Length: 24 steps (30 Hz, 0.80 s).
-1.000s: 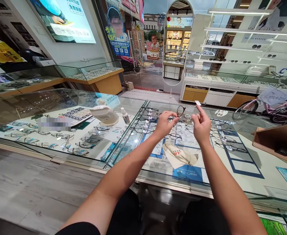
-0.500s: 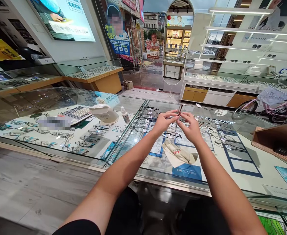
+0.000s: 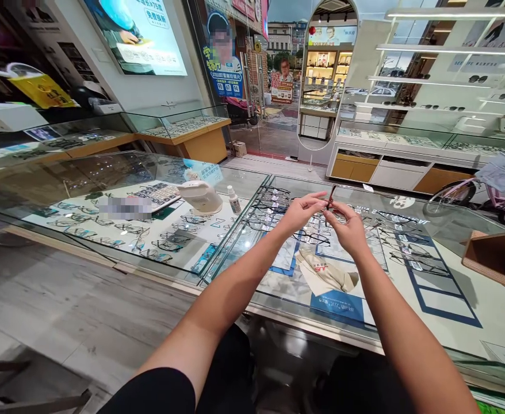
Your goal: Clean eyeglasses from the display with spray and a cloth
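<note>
Above the glass counter, my left hand (image 3: pixel 301 214) and my right hand (image 3: pixel 348 229) meet at the fingertips around a pair of dark reddish glasses (image 3: pixel 331 198). One thin part of the glasses points up between the hands; the rest is small and partly hidden by fingers. Both hands have their fingers pinched on it. Below them on the counter lies a crumpled beige cloth (image 3: pixel 324 275) with red letters, partly over a blue card (image 3: pixel 339 307). Rows of eyeglasses (image 3: pixel 315 237) show under the glass around the hands.
Left on the counter stand a white spray bottle (image 3: pixel 233 199), a white device (image 3: pixel 201 197) and a calculator-like keypad (image 3: pixel 160 194). A brown wooden box (image 3: pixel 496 259) is at the right. Beyond are an oval mirror (image 3: pixel 320 123), more display cases and a pink bicycle (image 3: pixel 500 187).
The view has turned slightly left, so the scene sits farther right. Both hands remain together on the glasses, whose upright part now shows more clearly.
</note>
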Each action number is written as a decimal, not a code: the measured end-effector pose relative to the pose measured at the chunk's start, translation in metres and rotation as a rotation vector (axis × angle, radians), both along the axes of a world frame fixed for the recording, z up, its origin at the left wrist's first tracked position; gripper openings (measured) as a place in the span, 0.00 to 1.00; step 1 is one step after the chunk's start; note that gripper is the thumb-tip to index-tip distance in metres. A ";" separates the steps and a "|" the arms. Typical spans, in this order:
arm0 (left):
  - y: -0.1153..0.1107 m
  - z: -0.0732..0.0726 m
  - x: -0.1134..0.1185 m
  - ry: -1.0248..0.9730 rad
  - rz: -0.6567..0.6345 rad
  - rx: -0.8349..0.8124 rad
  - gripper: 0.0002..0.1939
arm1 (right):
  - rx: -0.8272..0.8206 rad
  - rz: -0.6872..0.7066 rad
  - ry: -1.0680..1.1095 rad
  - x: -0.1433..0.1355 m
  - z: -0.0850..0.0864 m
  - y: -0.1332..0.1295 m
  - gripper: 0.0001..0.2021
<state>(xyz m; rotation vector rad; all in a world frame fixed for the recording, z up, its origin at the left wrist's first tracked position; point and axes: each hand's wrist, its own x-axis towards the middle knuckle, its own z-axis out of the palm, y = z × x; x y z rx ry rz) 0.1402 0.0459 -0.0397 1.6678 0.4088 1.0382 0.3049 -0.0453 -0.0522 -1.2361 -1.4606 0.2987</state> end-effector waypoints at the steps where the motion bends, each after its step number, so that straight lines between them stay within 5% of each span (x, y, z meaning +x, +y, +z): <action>1: 0.001 0.001 -0.001 -0.008 0.070 0.050 0.18 | 0.007 -0.012 -0.007 0.000 0.000 0.000 0.17; 5: 0.011 0.010 -0.010 -0.168 0.475 0.010 0.15 | 0.057 -0.072 0.023 0.001 0.002 0.000 0.16; 11: 0.042 0.028 -0.047 -0.485 0.973 -0.239 0.36 | 0.063 -0.099 0.026 0.003 0.002 0.000 0.16; 16: 0.059 0.029 -0.072 -0.482 1.122 -0.360 0.40 | 0.063 -0.104 0.007 0.003 0.001 -0.001 0.17; 24: 0.074 0.014 -0.077 -0.458 1.162 -0.576 0.39 | 0.060 -0.105 -0.005 0.004 0.000 -0.001 0.17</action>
